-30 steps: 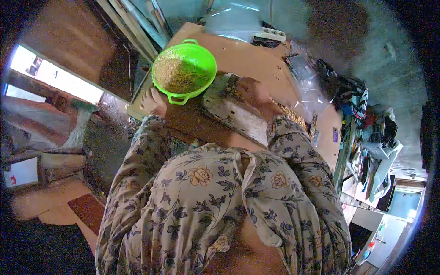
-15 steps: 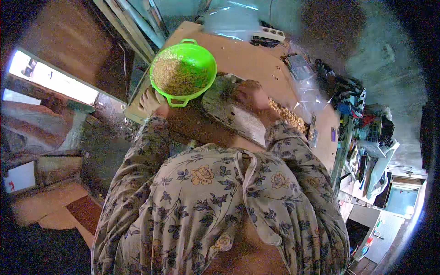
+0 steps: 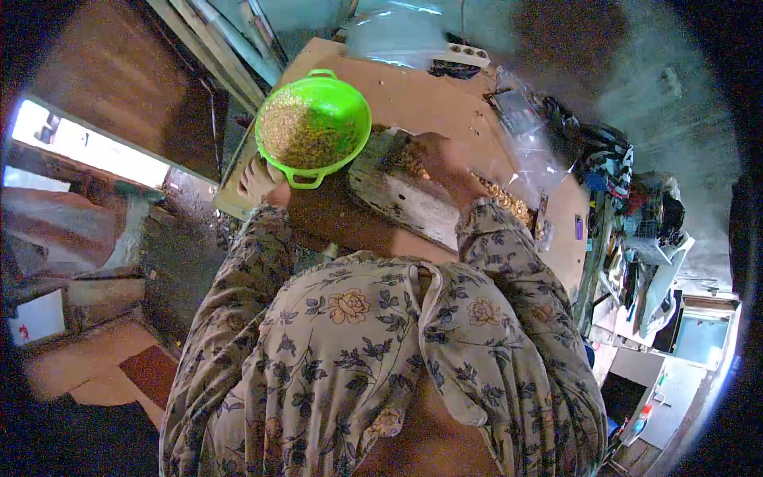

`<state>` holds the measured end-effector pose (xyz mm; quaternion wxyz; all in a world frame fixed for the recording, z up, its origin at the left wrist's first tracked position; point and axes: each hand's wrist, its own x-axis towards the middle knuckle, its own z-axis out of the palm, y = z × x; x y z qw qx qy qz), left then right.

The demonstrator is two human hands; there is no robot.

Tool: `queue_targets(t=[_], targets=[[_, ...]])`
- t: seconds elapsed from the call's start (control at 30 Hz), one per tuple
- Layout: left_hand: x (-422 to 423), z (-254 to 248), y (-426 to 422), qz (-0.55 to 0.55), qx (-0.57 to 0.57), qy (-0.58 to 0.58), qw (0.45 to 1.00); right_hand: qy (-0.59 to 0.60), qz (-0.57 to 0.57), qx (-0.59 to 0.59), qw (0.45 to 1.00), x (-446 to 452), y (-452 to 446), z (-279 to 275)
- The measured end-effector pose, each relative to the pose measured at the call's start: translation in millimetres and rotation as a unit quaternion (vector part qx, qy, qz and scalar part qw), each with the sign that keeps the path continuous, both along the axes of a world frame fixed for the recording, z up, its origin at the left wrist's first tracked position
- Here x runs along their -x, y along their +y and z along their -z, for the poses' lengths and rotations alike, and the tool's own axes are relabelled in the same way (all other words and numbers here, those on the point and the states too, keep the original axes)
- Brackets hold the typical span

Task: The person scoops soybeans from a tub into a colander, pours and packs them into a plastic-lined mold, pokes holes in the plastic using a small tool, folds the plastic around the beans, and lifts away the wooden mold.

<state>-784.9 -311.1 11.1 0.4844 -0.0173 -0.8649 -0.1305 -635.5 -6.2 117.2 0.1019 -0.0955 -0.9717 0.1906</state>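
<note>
A bright green plastic bowl (image 3: pixel 338 111) with two loop handles holds pale and brown small pieces, perhaps chopped nuts. My left hand (image 3: pixel 262 181) is at its near-left rim beside the lower handle, with fingers curled against the bowl and partly hidden by it. To the right lies a worn wooden board (image 3: pixel 405 207) with brown crumbs (image 3: pixel 407 161) on its far end. Over that end is my right hand (image 3: pixel 445 163), smeared by motion, its fingers not readable. Right of that hand is a pile of light brown pieces (image 3: pixel 509 203), which look like nuts.
All this stands on a brown tabletop (image 3: pixel 413 99). A power strip (image 3: pixel 467 54) and clear plastic (image 3: pixel 397 36) are at the back. More plastic film (image 3: pixel 536 155) lies on the right, near a cluttered rack (image 3: pixel 636 238). Long boards (image 3: pixel 214 48) lean at the left.
My right hand has shifted slightly over the board's far end, and more brown crumbs show there. My left hand stays by the bowl. The whole view has moved a little.
</note>
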Motion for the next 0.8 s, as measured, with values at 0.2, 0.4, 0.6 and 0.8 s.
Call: queue_targets(t=[0.2, 0.4, 0.6, 0.8], targets=[[-20, -20, 0, 0.031, 0.013, -0.198, 0.980, -0.035, 0.030, -0.021, 0.999, 13, 12, 19], [-15, -14, -2, 0.039, -0.055, -0.243, 0.968, -0.101, 0.001, -0.050, 0.994, 13, 12, 25], [-8, 8, -6, 0.040, -0.017, -0.173, 0.984, -0.152, -0.076, -0.197, 0.966, 5, -8, 36], [-3, 23, -5, -0.003, -0.009, -0.183, 0.983, 0.083, -0.138, -0.105, 0.981, -36, 5, 27]])
